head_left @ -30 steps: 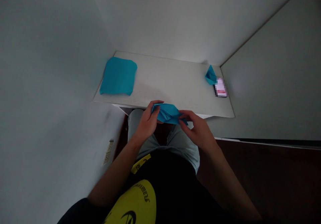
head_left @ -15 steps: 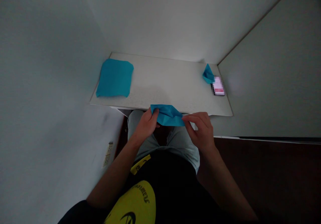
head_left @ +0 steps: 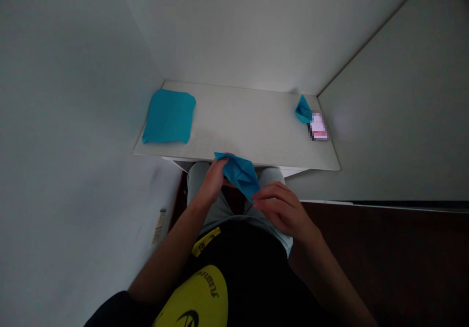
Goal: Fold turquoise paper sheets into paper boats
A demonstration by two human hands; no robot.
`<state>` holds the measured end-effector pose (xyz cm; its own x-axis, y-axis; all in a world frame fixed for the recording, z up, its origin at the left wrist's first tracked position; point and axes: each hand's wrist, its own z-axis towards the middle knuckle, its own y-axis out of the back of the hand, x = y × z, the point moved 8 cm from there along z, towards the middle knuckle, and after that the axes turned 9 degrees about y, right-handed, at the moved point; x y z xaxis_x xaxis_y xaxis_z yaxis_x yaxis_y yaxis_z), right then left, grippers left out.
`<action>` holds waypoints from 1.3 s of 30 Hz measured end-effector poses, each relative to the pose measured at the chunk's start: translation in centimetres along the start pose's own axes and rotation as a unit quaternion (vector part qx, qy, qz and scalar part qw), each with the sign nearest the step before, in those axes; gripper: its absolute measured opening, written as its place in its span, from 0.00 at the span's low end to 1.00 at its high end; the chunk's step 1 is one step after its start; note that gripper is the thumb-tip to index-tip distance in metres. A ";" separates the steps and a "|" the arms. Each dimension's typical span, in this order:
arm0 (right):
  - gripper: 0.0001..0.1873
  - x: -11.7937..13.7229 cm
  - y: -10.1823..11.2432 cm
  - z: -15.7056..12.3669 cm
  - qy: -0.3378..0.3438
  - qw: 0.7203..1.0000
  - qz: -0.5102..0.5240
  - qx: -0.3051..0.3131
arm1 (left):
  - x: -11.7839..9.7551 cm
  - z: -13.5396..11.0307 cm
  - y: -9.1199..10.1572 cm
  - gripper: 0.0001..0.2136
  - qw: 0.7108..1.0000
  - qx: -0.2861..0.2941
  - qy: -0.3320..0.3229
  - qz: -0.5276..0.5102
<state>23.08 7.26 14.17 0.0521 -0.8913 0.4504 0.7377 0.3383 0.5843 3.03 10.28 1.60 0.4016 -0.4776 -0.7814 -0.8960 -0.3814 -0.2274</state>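
Note:
A folded piece of blue paper (head_left: 242, 174) is held over my lap, just off the front edge of the white shelf. My left hand (head_left: 215, 179) grips its left end, thumb on top and fingers underneath. At the lower right corner of the paper is my right hand (head_left: 280, 205), its fingertips pinched on that corner. The paper slants down to the right, with creases and a fold showing across its face.
On the white shelf (head_left: 242, 119), flat blue sheets or one sheet (head_left: 170, 117) lie at the left. A folded blue paper boat (head_left: 303, 110) stands at the right, touching a phone (head_left: 319, 127). Walls border the shelf at the back and both sides.
The folded paper has turned, its right end swinging down and toward me. My right hand has moved down and left with that corner; my left hand has shifted only slightly.

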 end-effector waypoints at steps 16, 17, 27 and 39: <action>0.09 -6.7 -3.7 -2.0 -0.313 0.933 -0.116 0.134 | -1.1 -2.7 -3.5 0.12 0.968 0.078 -0.143 0.193; 0.08 -6.8 -3.8 -2.0 -0.318 0.935 -0.095 0.125 | -0.9 -2.7 -3.7 0.13 0.965 0.083 -0.148 0.199; 0.08 -6.9 -3.6 -2.0 -0.300 0.950 -0.047 0.076 | -0.2 -2.6 -3.7 0.14 0.955 0.072 -0.162 0.240; 0.03 -6.8 -3.6 -1.4 -0.271 0.960 -0.036 0.054 | -0.6 -2.9 -3.7 0.14 0.948 0.063 -0.190 0.247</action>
<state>20.99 11.71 8.03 -0.3765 -0.6361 0.6735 0.6500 0.3367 0.6813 6.64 9.68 4.56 -0.1490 -0.2446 -0.9581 -0.9820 -0.0770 0.1724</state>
